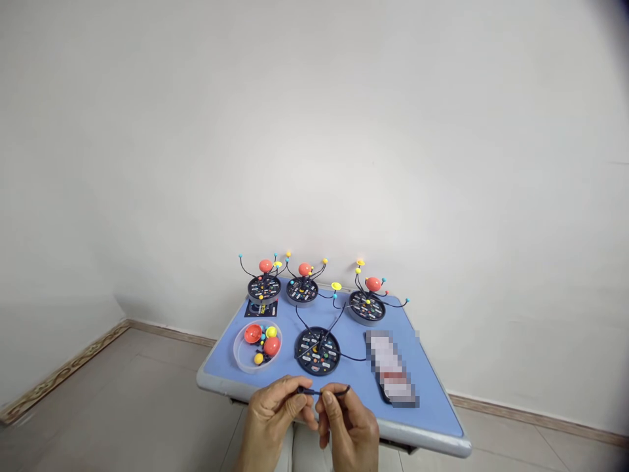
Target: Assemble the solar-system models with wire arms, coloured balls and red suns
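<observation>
Just in front of the table's near edge, my left hand [278, 416] and my right hand [346, 419] pinch a thin black rod [317, 393] between them. Its thicker end is in my left fingers; a curved tip sticks out past my right fingers. Beyond my hands lies a round black base [317, 352] printed with small planets and labels, with several bare curved black arms reaching out from its centre. To its left, a clear round tub [237, 354] holds red half-shells, yellow and blue balls and small black parts.
Three solar system models with red centre balls stand along the back: one at left [264, 288], one in the middle [302, 290], one at right [367, 307]. A dark printed card [260, 308] lies at left. A phone [390, 367] with a blurred screen rests at right on the blue table [427, 400].
</observation>
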A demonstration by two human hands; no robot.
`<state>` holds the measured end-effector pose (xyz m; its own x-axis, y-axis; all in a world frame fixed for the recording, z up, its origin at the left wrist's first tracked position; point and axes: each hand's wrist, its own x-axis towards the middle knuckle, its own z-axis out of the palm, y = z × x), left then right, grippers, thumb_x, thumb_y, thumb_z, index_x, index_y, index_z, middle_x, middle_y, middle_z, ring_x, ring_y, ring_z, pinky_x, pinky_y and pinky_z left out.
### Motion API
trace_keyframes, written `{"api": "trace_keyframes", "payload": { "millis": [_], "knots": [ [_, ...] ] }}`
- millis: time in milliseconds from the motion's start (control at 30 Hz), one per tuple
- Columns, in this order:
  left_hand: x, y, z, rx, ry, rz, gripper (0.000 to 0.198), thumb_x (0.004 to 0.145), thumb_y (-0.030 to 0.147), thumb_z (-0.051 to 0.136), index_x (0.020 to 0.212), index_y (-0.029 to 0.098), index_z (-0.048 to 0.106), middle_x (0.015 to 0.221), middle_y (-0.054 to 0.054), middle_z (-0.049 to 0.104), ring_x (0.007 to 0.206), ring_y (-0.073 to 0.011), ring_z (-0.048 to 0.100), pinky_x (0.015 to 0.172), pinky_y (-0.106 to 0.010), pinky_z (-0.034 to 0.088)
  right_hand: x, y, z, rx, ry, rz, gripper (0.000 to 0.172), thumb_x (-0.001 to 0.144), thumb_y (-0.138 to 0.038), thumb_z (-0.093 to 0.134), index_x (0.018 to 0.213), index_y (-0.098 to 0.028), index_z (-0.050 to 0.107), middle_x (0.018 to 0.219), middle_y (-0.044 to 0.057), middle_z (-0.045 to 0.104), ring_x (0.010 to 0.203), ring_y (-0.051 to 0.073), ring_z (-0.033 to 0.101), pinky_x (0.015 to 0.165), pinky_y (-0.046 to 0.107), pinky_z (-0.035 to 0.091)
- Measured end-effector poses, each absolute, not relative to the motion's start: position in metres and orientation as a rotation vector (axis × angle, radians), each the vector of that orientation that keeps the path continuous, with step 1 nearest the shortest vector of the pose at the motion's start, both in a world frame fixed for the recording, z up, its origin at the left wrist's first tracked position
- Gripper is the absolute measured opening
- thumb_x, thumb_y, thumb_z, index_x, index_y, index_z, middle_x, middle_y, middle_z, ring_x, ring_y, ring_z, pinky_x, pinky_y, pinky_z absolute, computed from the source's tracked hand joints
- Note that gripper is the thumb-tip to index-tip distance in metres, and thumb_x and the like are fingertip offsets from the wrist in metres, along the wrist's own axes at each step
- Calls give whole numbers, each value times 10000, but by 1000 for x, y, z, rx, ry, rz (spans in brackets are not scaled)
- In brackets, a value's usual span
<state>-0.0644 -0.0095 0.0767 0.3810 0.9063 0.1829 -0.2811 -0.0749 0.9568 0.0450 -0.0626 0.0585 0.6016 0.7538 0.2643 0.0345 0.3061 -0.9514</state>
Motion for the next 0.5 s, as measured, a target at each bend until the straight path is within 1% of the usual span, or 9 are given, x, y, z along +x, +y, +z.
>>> {"api": "trace_keyframes", "payload": {
  "millis": [167,267,433,500],
  "knots": [
    [-61,-12,72,1280,672,1114,305,770,460,744,850,167,767,555,2,676,458,-172,658,526,-260,567,44,-61,56,-1165,-768,578,394,823,-565,661,723,-184,673,538,-25,600,344,86,468,336,198,368],
    [-59,-12,65,1328,684,1128,308,782,474,725,842,174,764,503,13,661,419,-163,632,524,-255,550,43,-60,53,-1168,-745,568,400,812,-569,671,705,-183,672,497,-27,595,315,91,474,319,198,371],
    [-55,-15,44,1319,747,1117,323,773,505,728,836,191,765,529,12,687,428,-159,628,540,-250,553,40,-55,37,-1191,-707,543,419,809,-578,657,653,-190,652,393,-52,520,273,82,414,299,188,344],
    [-52,-17,35,1256,779,1101,356,772,535,724,854,191,762,509,20,671,427,-161,622,516,-249,545,40,-54,28,-1201,-690,542,436,799,-596,657,641,-190,651,373,-61,490,270,76,385,299,187,332]
  ]
}}
